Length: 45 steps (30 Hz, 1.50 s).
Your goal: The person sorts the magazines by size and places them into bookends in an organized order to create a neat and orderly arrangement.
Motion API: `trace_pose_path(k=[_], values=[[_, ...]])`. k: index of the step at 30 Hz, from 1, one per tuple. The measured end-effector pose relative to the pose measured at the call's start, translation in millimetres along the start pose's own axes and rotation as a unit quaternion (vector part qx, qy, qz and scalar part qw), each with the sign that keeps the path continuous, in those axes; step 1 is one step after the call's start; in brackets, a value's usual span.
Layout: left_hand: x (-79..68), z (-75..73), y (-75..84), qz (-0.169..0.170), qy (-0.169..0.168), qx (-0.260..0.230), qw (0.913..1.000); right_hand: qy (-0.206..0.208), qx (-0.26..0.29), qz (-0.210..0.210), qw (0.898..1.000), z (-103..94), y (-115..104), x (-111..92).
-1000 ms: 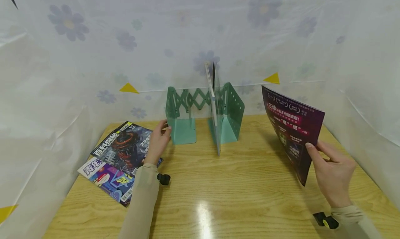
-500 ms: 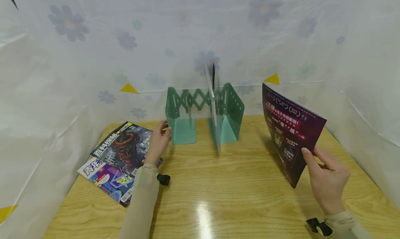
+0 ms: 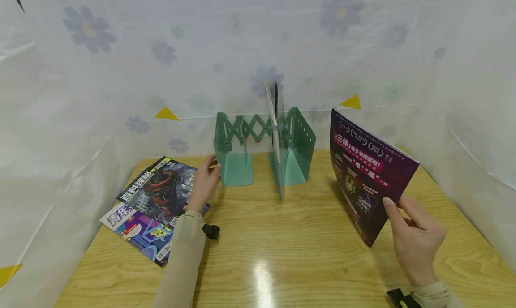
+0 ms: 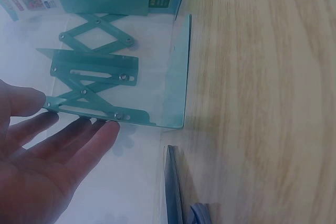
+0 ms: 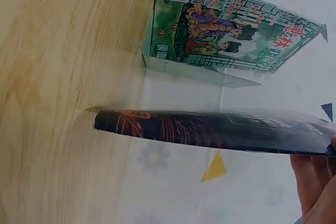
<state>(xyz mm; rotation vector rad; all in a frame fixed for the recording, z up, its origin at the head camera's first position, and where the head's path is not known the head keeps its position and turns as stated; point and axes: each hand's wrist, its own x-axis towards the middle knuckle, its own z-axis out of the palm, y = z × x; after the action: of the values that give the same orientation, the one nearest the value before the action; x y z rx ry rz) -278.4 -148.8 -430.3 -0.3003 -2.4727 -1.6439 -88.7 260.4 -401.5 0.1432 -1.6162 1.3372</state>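
Seen from the head camera, a right hand pinches a dark purple magazine between thumb and fingers, raised tilted at the right of a wooden table. The left hand, fingers loosely extended, touches the near end panel of a green expanding rack. Magazines standing in the rack appear edge-on there; only the right wrist view reveals an illustrated green cover, while the held magazine thins to a sliver and its hand is cut off. The left arm partly hides two flat magazines. A dark, narrow object, cropped in the left wrist view, may be a magazine's edge.
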Motion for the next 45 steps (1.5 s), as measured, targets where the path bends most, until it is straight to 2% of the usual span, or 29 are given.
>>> trace_pose_path(k=[6, 12, 27, 33, 41, 45], values=[[-0.4, 0.0, -0.3, -0.005, 0.001, -0.001, 1.0000, 0.007, -0.011, 0.002, 1.000, 5.5, -13, -5], [-0.3, -0.3, -0.1, -0.006, 0.001, -0.005, 1.0000, 0.006, -0.003, -0.006, 1.000, 9.1, -14, -9], [0.7, -0.7, -1.0, -0.012, -0.003, -0.005, 0.9999, -0.020, 0.083, -0.016, 0.996, 18.8, -19, -12], [0.9, -0.1, -0.9, -0.016, -0.001, -0.007, 0.9999, -0.035, 0.107, -0.018, 0.994, 22.9, -19, -12], [0.3, 0.9, -0.6, -0.010, 0.004, -0.006, 0.9999, -0.061, 0.109, -0.040, 0.991, 30.8, -16, -8], [0.4, 0.5, 0.6, -0.011, 0.004, -0.005, 0.9999, -0.070, 0.135, -0.035, 0.988, 35.1, -14, -5]])
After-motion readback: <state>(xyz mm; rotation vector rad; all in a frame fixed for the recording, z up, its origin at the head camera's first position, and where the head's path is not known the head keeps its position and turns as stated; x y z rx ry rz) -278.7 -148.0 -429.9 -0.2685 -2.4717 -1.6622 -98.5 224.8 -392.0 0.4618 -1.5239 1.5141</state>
